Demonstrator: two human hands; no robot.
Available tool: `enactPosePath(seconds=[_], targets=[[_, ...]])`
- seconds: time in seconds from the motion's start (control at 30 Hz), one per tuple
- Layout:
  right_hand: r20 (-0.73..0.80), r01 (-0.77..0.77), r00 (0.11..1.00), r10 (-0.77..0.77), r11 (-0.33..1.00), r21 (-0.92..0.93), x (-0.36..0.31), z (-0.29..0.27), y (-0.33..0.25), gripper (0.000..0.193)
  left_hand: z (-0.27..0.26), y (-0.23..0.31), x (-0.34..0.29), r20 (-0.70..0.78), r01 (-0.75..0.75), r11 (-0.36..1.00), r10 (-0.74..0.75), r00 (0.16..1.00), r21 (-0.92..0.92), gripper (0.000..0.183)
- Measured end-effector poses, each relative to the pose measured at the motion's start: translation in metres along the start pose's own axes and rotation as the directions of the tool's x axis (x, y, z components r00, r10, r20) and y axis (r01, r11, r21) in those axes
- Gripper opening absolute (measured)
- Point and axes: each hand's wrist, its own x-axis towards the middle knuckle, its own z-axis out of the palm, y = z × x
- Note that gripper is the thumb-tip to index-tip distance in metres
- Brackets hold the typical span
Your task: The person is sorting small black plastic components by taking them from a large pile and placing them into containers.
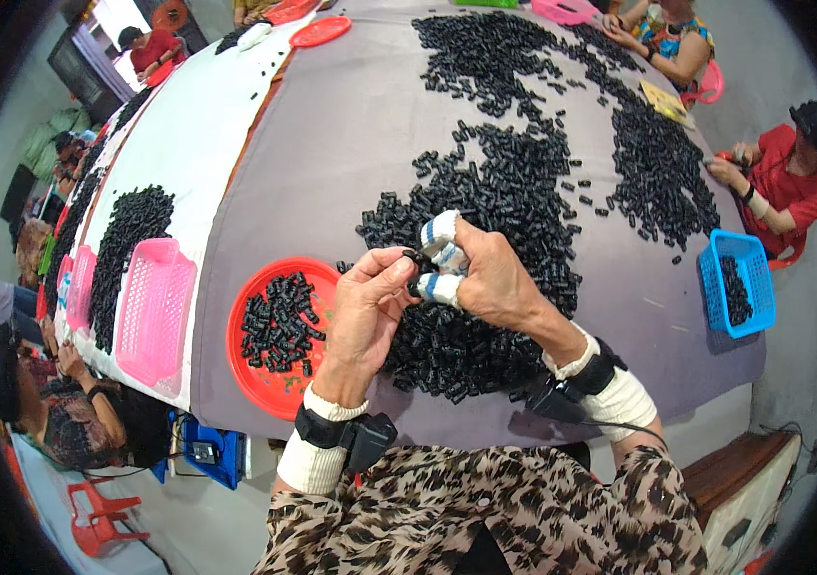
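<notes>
My left hand (366,309) pinches a small black cylindrical part (415,258) between thumb and fingertips. Close against it, my right hand (496,278) is closed, with white, blue-striped wraps on its fingers; something dark shows at its fingertips, too small to make out. Both hands are over a large heap of similar black parts (514,192) on the grey tablecloth (303,172). Left of my left hand stands a round red tray (239,369) with loose black parts (279,321) in it.
A pink basket (152,311) stands on the white cloth to the left, beside another black heap (135,225). At the right edge is a blue basket (763,278) holding black parts. A person in red (792,182) works at the far right; others sit around the table.
</notes>
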Motion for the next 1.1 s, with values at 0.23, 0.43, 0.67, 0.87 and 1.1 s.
enactPosePath(seconds=[0.23, 0.43, 0.67, 0.87, 1.1], targets=[[-0.016, 0.16, 0.987, -0.162, 0.983, -0.096, 0.01, 0.012, -0.009, 0.024, 0.001, 0.014, -0.014, 0.012, -0.051, 0.995, 0.053, 0.999, -0.083, 0.016], [0.039, 0.105, 0.994, -0.103, 0.994, -0.039, 0.012, 0.01, -0.009, 0.023, -0.013, 0.018, -0.014, 0.133, 0.021, 0.998, -0.013, 0.991, -0.053, 0.021], [0.151, -0.007, 0.989, -0.009, 0.995, 0.101, 0.017, 0.006, -0.002, 0.02, -0.02, 0.023, -0.017, 0.159, 0.105, 0.994, -0.101, 0.982, -0.022, 0.027], [0.123, 0.002, 0.992, -0.017, 0.992, 0.122, 0.016, 0.008, -0.001, 0.023, -0.026, 0.016, -0.012, 0.202, 0.106, 0.991, -0.087, 0.976, -0.085, 0.027], [0.148, 0.002, 0.989, -0.026, 0.987, 0.159, 0.011, 0.005, -0.003, 0.034, -0.014, 0.013, -0.008, 0.15, 0.081, 0.988, -0.062, 0.987, -0.13, 0.02]])
